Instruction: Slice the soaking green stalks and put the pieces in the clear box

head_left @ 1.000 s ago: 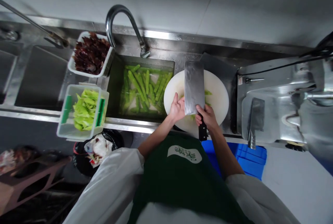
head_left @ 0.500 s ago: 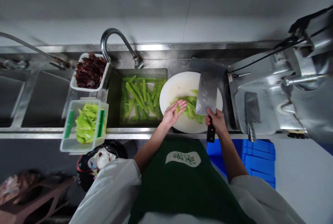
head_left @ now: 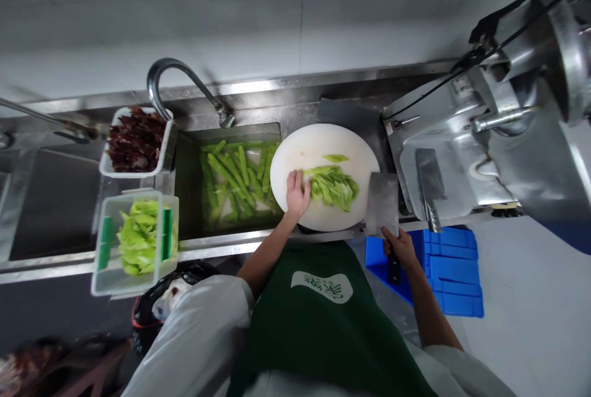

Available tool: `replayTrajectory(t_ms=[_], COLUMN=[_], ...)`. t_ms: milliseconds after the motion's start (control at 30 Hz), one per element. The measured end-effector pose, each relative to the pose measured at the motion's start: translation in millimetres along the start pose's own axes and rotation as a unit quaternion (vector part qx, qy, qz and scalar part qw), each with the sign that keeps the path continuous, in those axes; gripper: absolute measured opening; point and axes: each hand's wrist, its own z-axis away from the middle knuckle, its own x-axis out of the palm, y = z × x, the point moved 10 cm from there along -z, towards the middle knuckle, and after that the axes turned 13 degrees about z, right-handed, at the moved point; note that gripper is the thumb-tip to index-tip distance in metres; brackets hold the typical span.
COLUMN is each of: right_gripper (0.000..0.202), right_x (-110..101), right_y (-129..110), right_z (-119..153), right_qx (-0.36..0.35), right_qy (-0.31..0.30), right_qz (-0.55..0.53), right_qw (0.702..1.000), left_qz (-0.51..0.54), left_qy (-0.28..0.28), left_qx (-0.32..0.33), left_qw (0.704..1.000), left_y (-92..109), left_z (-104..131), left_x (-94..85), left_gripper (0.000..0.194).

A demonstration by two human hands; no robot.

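Observation:
Sliced green vegetable lies in a pile on a round white cutting board, with one slice apart behind it. My left hand rests at the pile's left end, fingers apart, fingertips on the board and the nearest slices. My right hand is closed round the cleaver's dark handle. The cleaver's wide blade is at the board's right edge, beside the pile and apart from it.
Left of the board, a sink holds green stalks in water under a curved faucet. Farther left are a white tub of dark red pieces and a clear box of green slices. A second cleaver lies at the right.
The cleaver has moved right, off the vegetable and to the board's edge. My left hand has turned palm down onto the board. The camera view has shifted and tilted.

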Motion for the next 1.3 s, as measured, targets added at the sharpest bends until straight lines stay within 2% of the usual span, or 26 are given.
replayTrajectory(t_ms=[67,167,333,433,533,667,800,967,1167,1300], right_gripper=[0.052,0.05,0.045,0.044,0.043,0.036,0.027,0.028,0.03,0.032], right_x=[4,20,47,58,70,84,103,118,107,93], right_y=[11,10,-9,-17,-23,-37,-51,-58,-50,-58], right_z=[-1,-5,-11,-12,-12,-14,-14,-10,-7,4], right_qx=[0.004,0.002,-0.022,-0.049,-0.079,-0.112,-0.128,-0.148,-0.127,-0.147], right_qy=[-0.009,-0.028,-0.051,-0.071,-0.109,-0.131,-0.16,-0.179,-0.143,-0.12], right_qz=[0.009,0.026,0.033,0.045,0.078,0.084,0.054,0.005,-0.021,-0.017], right_qw=[1.0,0.999,0.998,0.995,0.988,0.981,0.977,0.973,0.981,0.982], left_qz=[-0.002,-0.035,-0.121,-0.121,-0.111,-0.108,-0.128,-0.133,-0.121,-0.101], left_qy=[-0.024,-0.067,-0.109,-0.13,-0.132,-0.118,-0.098,-0.083,-0.111,-0.108], left_qx=[0.006,0.024,0.025,0.019,0.005,-0.011,-0.011,0.003,0.043,0.066], left_qw=[1.0,0.997,0.986,0.984,0.985,0.987,0.987,0.988,0.986,0.987], left_y=[10,30,67,83,88,88,90,98,125,148], left_z=[1,4,14,20,21,20,19,18,16,19], left_x=[21.0,46.3,71.4,86.0,95.3,98.2,93.4,85.7,93.7,89.9], left_gripper=[0.057,0.065,0.086,0.087,0.084,0.076,0.068,0.059,0.06,0.06])
